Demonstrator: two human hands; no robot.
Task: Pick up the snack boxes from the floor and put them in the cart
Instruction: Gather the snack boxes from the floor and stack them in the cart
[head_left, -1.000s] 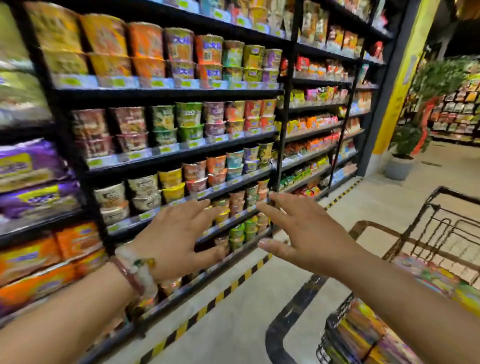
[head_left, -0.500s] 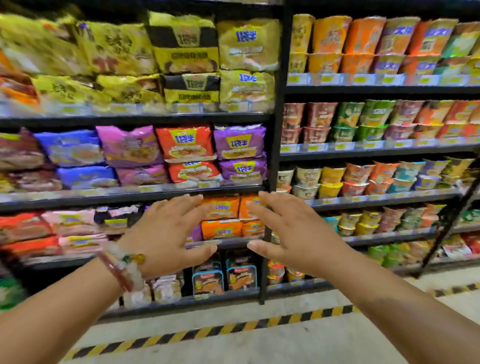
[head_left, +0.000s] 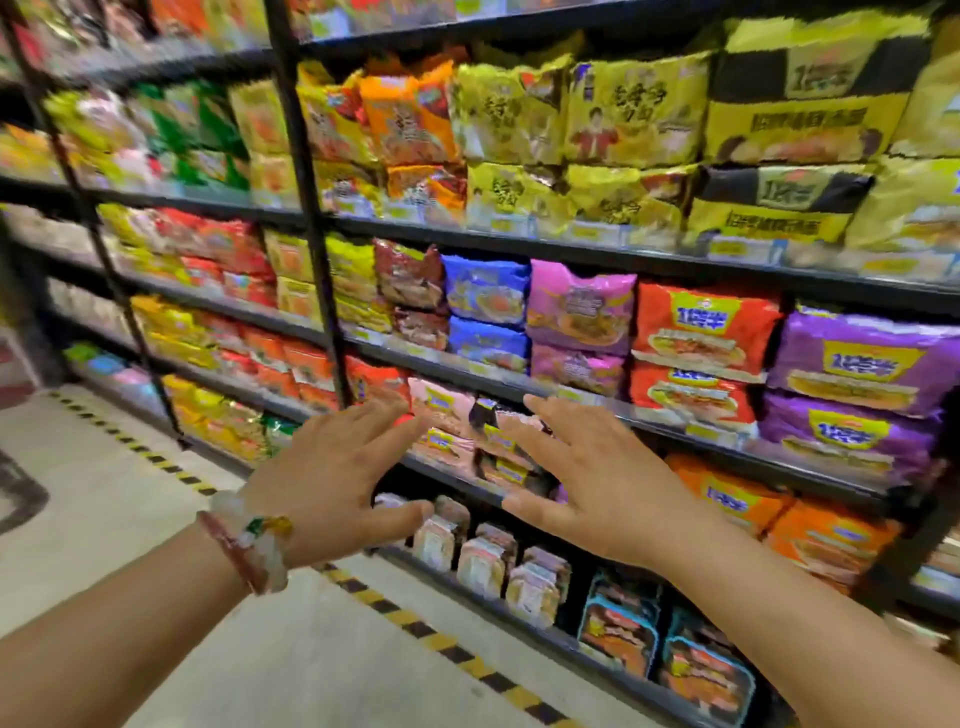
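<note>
Snack boxes and cart are both out of our view. Our left hand (head_left: 332, 478) and right hand (head_left: 597, 483) hover with flat, empty grip before noodle shelves (head_left: 519, 384). We judge we're between pickups; next, look toward floor (head_left: 156, 519) at eight o'clock.

Glossy plastic packets (head_left: 701, 332) in orange, purple, pink, blue and yellow crowd dark, matt metal shelves (head_left: 571, 249), their crinkled film catching the store light. A smooth, pale floor (head_left: 291, 649) with a dull sheen carries a flat yellow-and-black striped line (head_left: 415, 623). On one wrist, a bracelet (head_left: 249, 540) of polished, translucent beads with a reddish band.
</note>
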